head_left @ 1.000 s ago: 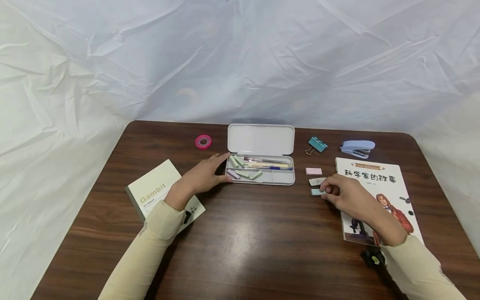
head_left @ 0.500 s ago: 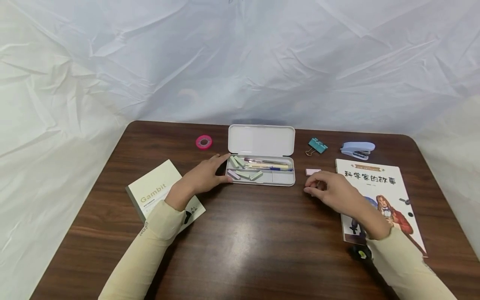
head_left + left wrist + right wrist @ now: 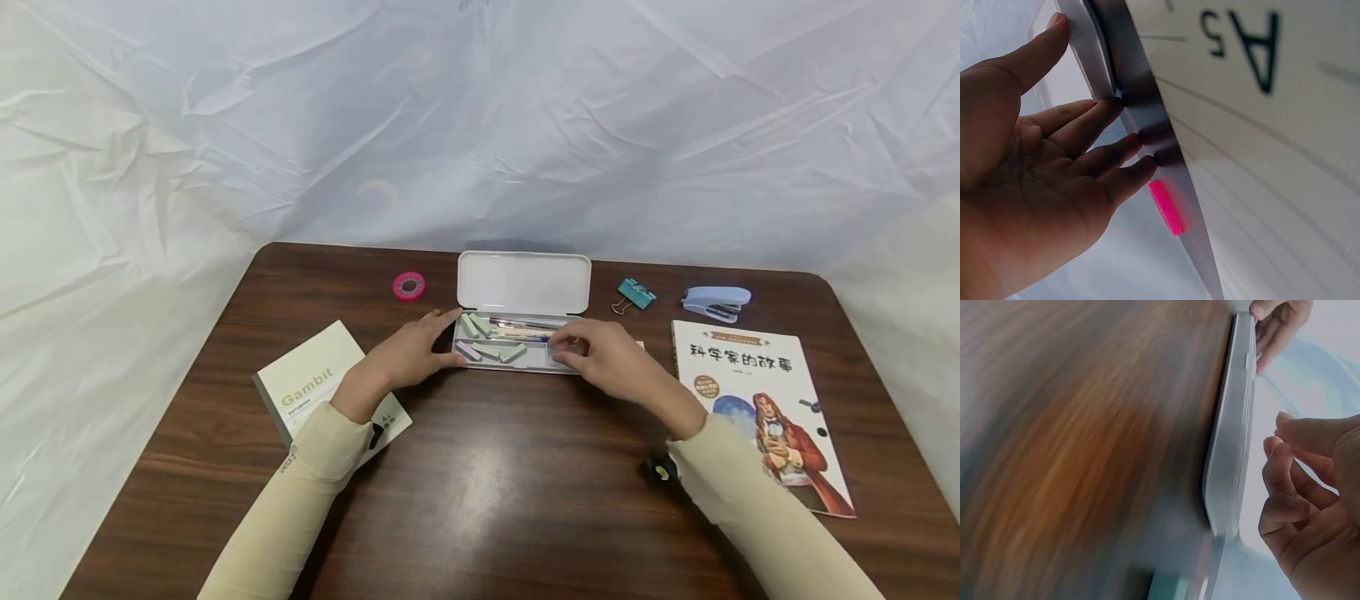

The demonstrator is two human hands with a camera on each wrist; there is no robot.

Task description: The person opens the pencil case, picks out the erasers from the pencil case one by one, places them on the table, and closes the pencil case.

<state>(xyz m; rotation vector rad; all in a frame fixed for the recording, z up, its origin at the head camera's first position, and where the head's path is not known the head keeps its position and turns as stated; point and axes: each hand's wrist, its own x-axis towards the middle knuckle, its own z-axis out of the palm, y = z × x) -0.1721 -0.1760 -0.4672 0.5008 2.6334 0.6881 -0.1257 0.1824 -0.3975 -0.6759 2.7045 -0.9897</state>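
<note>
In the head view my left hand (image 3: pixel 405 354) rests against the left end of an open white pencil case (image 3: pixel 517 368), thumb at the front corner and index finger toward the back. The left wrist view shows that hand (image 3: pixel 1041 162) with fingers spread and fairly straight along the case (image 3: pixel 1094 50). Inside lie several pale green erasers (image 3: pixel 491 351), a purple eraser (image 3: pixel 468 352) and pens (image 3: pixel 517 332). Over the front right compartment, my right hand (image 3: pixel 618 358) pinches a small eraser, mostly hidden by its fingertips. The right wrist view shows the hand's (image 3: pixel 1316 519) thumb meeting its curled fingers.
A notebook (image 3: pixel 307 375) lies left, partly under my left forearm. Pink tape (image 3: pixel 408 286) sits behind it. Right of the case are a teal binder clip (image 3: pixel 637 292), a blue stapler (image 3: pixel 716 303) and a picture book (image 3: pixel 750 358). A teal block (image 3: pixel 1165 589) shows in the right wrist view.
My right hand has moved left from the small erasers beside the book to the right end of the pencil case, fingers pinched. My left hand has stayed at the case's left end.
</note>
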